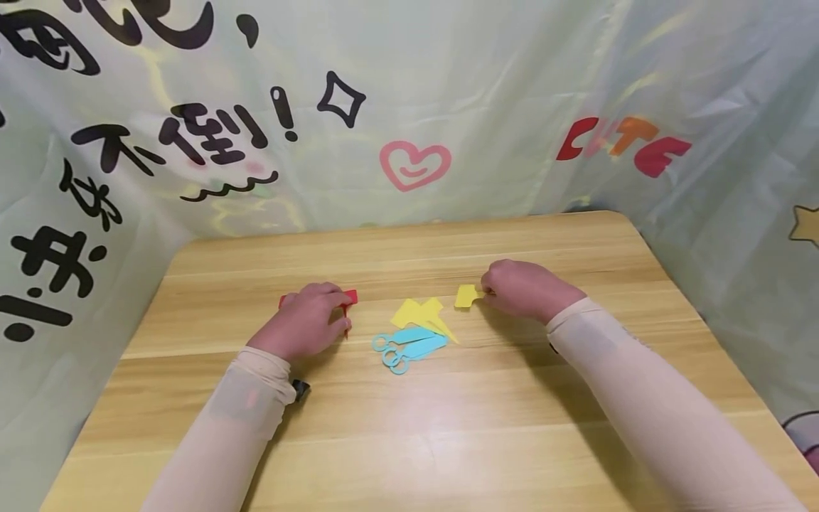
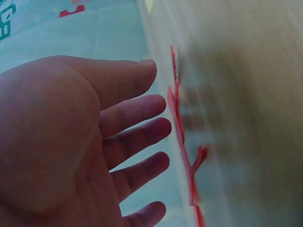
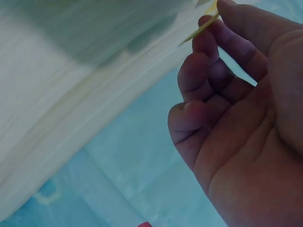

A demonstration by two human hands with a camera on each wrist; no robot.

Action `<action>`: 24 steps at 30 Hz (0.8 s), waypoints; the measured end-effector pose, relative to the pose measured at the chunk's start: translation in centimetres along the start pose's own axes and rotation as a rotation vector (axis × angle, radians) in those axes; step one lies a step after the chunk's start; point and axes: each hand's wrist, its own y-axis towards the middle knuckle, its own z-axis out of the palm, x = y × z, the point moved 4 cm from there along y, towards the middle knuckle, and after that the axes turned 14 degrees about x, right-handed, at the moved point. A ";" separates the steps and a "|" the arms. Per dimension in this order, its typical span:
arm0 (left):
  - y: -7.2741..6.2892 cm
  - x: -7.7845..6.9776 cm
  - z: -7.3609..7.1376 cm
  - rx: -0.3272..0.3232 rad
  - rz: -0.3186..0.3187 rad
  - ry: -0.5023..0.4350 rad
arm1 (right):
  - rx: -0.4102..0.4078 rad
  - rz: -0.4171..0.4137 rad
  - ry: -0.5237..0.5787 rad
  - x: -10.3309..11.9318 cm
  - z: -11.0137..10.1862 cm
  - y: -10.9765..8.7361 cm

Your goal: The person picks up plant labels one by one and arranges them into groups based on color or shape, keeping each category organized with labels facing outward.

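Note:
My left hand [image 1: 306, 321] hovers low over flat red cutouts [image 1: 350, 296] at the left, partly covering them. In the left wrist view, its fingers are spread and relaxed, the fingertips close beside the thin red pieces [image 2: 179, 120]. Right of the middle, my right hand [image 1: 527, 290] pinches the narrow end of a flat yellow cutout [image 1: 467, 296] with a squarish head. The right wrist view shows the yellow piece [image 3: 201, 30] edge-on between thumb and forefinger, the other fingers curled. Between the hands, several yellow cutouts [image 1: 414, 313] lie overlapping beside light-blue scissors-shaped cutouts [image 1: 419, 347].
Everything lies on a wood-grain table [image 1: 409, 441]. A pale printed cloth [image 1: 499, 92] hangs behind and along both sides of it. A small black object [image 1: 300, 390] shows at the left wrist.

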 end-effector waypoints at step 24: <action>0.0 0.4 0.3 0.018 -0.035 -0.028 | 0.106 0.380 0.246 1.1 2.2 0.9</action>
